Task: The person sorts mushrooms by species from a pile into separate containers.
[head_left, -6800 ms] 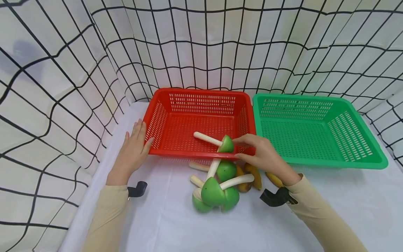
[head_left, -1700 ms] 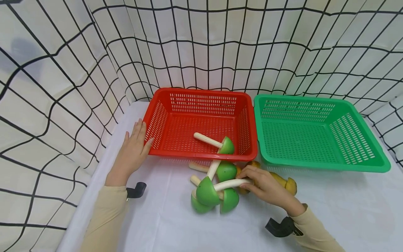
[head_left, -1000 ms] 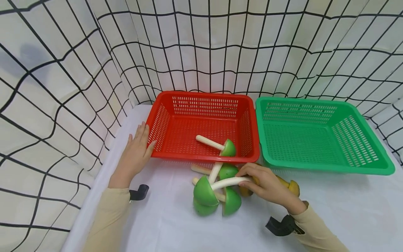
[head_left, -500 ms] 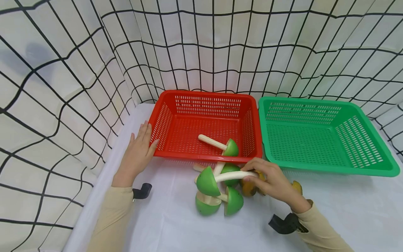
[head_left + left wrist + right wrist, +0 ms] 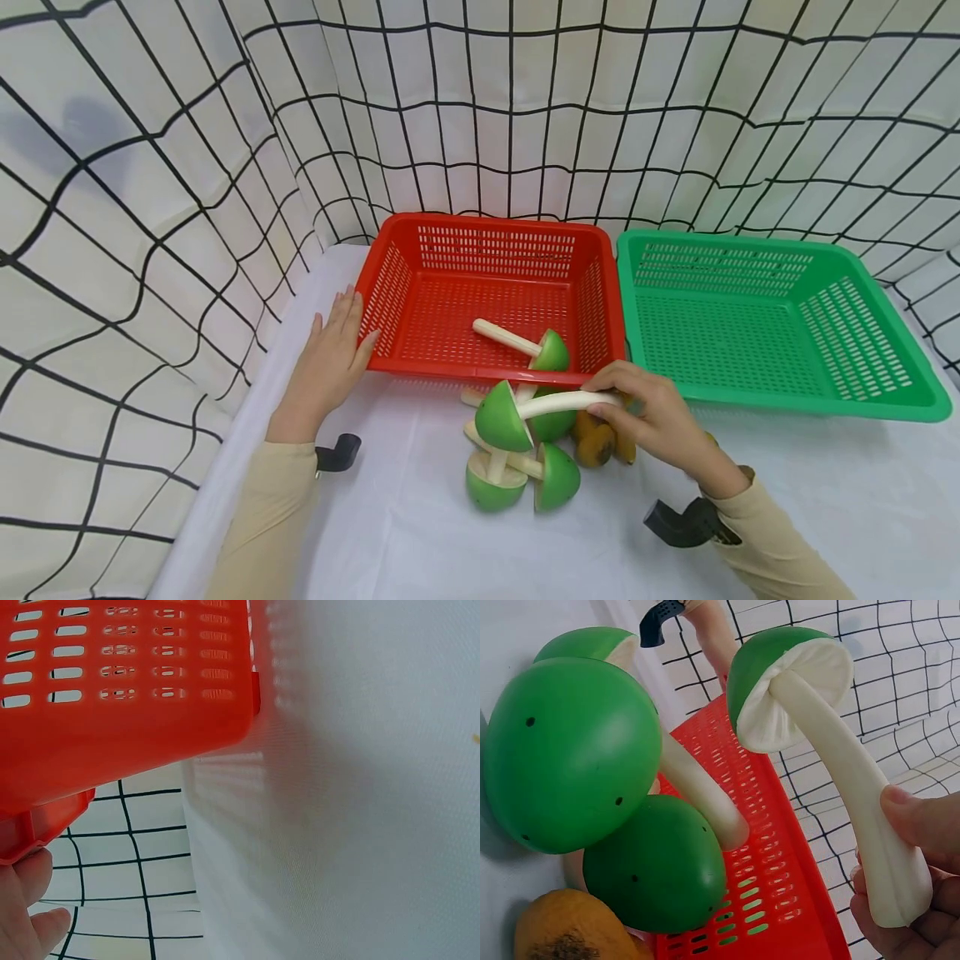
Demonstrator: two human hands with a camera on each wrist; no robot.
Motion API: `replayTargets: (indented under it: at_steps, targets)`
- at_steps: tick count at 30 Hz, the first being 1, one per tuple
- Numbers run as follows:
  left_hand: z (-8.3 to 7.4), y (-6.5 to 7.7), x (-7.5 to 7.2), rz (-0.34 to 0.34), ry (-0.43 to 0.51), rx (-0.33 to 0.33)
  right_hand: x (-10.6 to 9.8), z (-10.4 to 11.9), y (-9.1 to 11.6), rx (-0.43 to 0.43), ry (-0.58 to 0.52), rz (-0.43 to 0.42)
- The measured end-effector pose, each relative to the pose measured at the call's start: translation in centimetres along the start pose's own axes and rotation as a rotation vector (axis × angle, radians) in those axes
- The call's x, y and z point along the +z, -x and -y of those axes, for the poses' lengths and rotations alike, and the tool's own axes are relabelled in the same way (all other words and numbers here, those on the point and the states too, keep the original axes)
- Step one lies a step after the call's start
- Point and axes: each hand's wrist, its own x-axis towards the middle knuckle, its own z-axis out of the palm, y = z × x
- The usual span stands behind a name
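Observation:
My right hand [image 5: 660,417] pinches the white stem of a green-capped toy mushroom [image 5: 840,750] between thumb and fingers. The mushroom is raised over the pile, its cap to the left, close in front of the red basket. My left hand [image 5: 322,362] lies with straight fingers against the left side of the red basket [image 5: 480,372]. Inside that basket rests another green mushroom [image 5: 551,352], stem pointing left. Several more green mushrooms [image 5: 558,477] are heaped on the white cloth below the held one. Brownish-yellow toy bananas [image 5: 596,446] lie beside them, partly behind my right hand.
A green basket [image 5: 787,404] stands right of the red one, their rims nearly meeting. Behind and to the left rises white cloth with black netting [image 5: 510,108]. White cloth [image 5: 450,558] covers the table. Each wrist wears a black camera mount [image 5: 682,523].
My right hand left the red basket's front rim, took a mushroom by its stem from the pile, and raised it towards the basket. My left hand stayed at the basket's side.

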Motion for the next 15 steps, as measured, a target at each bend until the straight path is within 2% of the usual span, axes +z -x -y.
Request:
replayTargets:
  at_steps: [7,15]
  targets:
    - [0.0,-0.1,0.1,-0.001,0.003,-0.001,-0.4,-0.1,-0.5,0.006,0.018,-0.019]
    - [0.1,0.0,0.1,-0.005,0.006,-0.006,-0.7,0.5,-1.3,0.091,0.019,-0.027]
